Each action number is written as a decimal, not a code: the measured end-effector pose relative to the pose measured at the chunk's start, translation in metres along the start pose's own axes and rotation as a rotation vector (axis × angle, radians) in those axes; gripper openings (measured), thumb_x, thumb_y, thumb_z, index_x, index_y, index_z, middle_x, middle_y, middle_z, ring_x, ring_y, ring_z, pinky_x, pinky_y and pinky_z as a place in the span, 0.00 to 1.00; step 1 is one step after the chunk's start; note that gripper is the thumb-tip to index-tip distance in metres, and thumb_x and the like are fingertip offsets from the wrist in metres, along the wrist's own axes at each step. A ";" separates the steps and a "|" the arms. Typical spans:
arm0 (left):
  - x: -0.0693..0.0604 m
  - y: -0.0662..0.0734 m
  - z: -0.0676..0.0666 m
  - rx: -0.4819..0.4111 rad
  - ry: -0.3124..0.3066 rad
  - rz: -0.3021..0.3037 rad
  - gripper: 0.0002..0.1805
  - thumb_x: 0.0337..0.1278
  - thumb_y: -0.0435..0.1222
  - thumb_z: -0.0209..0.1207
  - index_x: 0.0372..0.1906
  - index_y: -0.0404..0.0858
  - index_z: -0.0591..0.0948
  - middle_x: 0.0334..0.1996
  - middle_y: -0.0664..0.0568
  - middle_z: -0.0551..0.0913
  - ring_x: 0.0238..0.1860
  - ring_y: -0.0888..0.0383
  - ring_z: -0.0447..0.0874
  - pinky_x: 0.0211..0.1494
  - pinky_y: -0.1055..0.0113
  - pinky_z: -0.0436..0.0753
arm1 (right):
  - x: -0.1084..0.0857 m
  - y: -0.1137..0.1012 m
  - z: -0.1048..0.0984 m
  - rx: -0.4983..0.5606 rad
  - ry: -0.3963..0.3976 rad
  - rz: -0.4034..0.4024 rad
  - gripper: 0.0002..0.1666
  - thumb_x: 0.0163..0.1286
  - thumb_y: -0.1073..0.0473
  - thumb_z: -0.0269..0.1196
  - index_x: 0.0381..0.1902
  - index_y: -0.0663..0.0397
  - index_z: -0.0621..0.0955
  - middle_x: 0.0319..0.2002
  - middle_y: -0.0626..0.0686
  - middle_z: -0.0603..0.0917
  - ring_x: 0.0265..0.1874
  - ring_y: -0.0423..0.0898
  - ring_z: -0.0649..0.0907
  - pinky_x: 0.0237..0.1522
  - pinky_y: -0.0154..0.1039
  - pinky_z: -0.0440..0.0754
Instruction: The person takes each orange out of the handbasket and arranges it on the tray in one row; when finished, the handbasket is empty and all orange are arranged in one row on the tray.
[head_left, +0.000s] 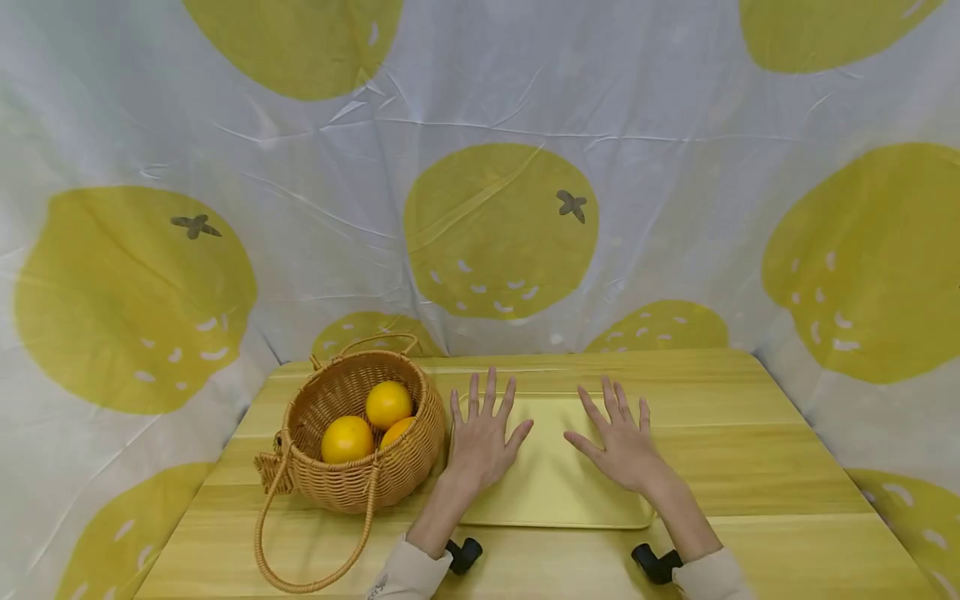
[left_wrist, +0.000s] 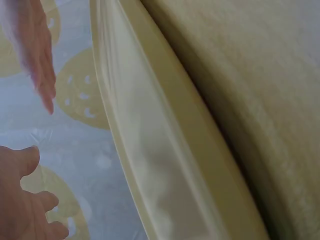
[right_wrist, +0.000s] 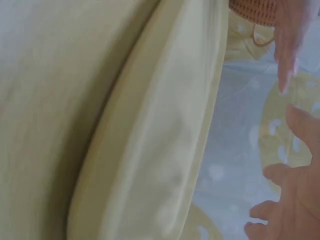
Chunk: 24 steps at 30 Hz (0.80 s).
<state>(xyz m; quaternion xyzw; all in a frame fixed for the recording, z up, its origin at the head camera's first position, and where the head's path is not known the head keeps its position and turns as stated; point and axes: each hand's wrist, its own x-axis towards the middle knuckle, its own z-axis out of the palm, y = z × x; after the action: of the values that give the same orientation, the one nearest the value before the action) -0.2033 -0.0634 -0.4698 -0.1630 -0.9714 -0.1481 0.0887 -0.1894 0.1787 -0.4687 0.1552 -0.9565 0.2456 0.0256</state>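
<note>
Both hands are spread over a yellow rectangular tray on the wooden table. My left hand, fingers straight and apart, is over the tray's left part, beside the wicker basket. Over the right part is my right hand, its fingers also spread; neither hand holds anything. In the left wrist view the left hand appears clear of the tray's rim. The right wrist view likewise has the right hand apart from the tray. The wicker basket contains oranges, three of them visible, one partly hidden by the rim.
A long basket handle hangs forward onto the table at the left front. Black wrist mounts sit under both forearms. A lemon-printed cloth hangs behind and along both sides of the table.
</note>
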 end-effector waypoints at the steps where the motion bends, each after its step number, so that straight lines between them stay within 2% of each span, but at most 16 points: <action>1: 0.000 0.000 -0.001 -0.006 0.001 0.001 0.39 0.78 0.58 0.46 0.84 0.45 0.57 0.85 0.40 0.45 0.84 0.34 0.41 0.79 0.27 0.46 | -0.001 0.003 -0.002 0.020 -0.017 0.006 0.48 0.78 0.39 0.57 0.84 0.54 0.53 0.82 0.71 0.38 0.81 0.72 0.39 0.73 0.79 0.30; 6: 0.001 0.002 -0.005 -0.030 0.003 0.010 0.39 0.78 0.58 0.46 0.84 0.45 0.56 0.85 0.39 0.46 0.84 0.34 0.40 0.79 0.27 0.43 | -0.006 0.022 -0.011 0.097 -0.100 0.043 0.48 0.79 0.38 0.55 0.84 0.56 0.52 0.82 0.73 0.35 0.80 0.75 0.38 0.72 0.78 0.26; 16: -0.005 0.002 -0.022 -0.061 -0.055 0.017 0.40 0.78 0.61 0.43 0.85 0.47 0.53 0.85 0.41 0.40 0.85 0.36 0.35 0.80 0.29 0.39 | -0.012 0.049 -0.018 0.220 -0.282 0.116 0.51 0.79 0.38 0.55 0.84 0.59 0.50 0.80 0.77 0.31 0.78 0.78 0.34 0.68 0.82 0.25; 20: -0.009 0.002 -0.032 -0.082 -0.066 0.021 0.41 0.78 0.61 0.43 0.85 0.49 0.50 0.85 0.41 0.39 0.85 0.36 0.33 0.80 0.29 0.38 | -0.014 0.058 -0.017 0.242 -0.363 0.164 0.53 0.79 0.36 0.54 0.84 0.60 0.47 0.78 0.78 0.27 0.77 0.78 0.30 0.65 0.84 0.24; 24: -0.015 0.002 -0.048 -0.149 -0.094 0.030 0.41 0.78 0.61 0.43 0.85 0.51 0.48 0.85 0.43 0.36 0.85 0.38 0.29 0.80 0.28 0.35 | -0.016 0.067 -0.018 0.242 -0.388 0.179 0.54 0.79 0.37 0.55 0.84 0.61 0.47 0.77 0.79 0.26 0.77 0.78 0.28 0.64 0.84 0.22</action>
<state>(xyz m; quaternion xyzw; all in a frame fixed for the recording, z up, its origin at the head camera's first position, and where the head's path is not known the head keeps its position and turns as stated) -0.1823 -0.0812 -0.4274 -0.1906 -0.9582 -0.2107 0.0331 -0.1953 0.2478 -0.4862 0.1160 -0.9171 0.3252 -0.1994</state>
